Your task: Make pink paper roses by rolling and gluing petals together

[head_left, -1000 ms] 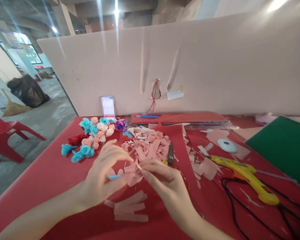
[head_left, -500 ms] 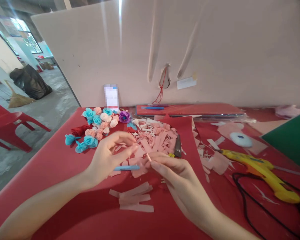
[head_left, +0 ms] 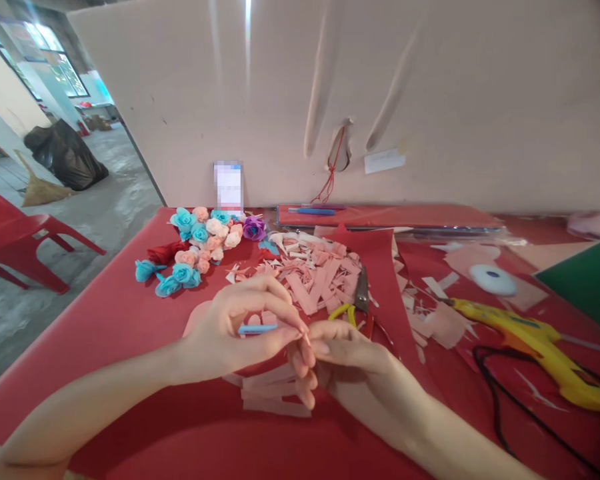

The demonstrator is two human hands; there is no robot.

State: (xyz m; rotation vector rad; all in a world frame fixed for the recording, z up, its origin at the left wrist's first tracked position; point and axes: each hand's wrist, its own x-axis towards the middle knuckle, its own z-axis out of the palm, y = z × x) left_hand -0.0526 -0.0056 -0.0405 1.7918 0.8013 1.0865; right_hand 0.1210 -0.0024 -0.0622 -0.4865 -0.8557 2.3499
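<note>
Over the front of the red table, my left hand [head_left: 230,333] and my right hand [head_left: 360,367] meet at their fingertips. Between them is a thin, pale pink strip [head_left: 307,339], seemingly paper, pinched by both hands; most of it is hidden by the fingers. Below the hands lie several cut pink paper strips [head_left: 275,403], partly covered. A light blue pen-like stick [head_left: 257,329] shows through the gap in my left hand. Just beyond is a heap of pink paper pieces [head_left: 325,277], with scissors [head_left: 361,293] with yellow handles at its right edge.
Blue, peach, white, red and purple paper flowers [head_left: 186,272] are grouped at back left, near a propped phone [head_left: 229,189]. A yellow glue gun [head_left: 530,340] with a black cord [head_left: 495,393] lies right, near a white rounded device [head_left: 493,279]. A white panel [head_left: 260,100] stands behind.
My left hand has moved right and down to my right hand, and its fingertips have closed on the pink strip. The view has shifted slightly, and more of the scissors shows.
</note>
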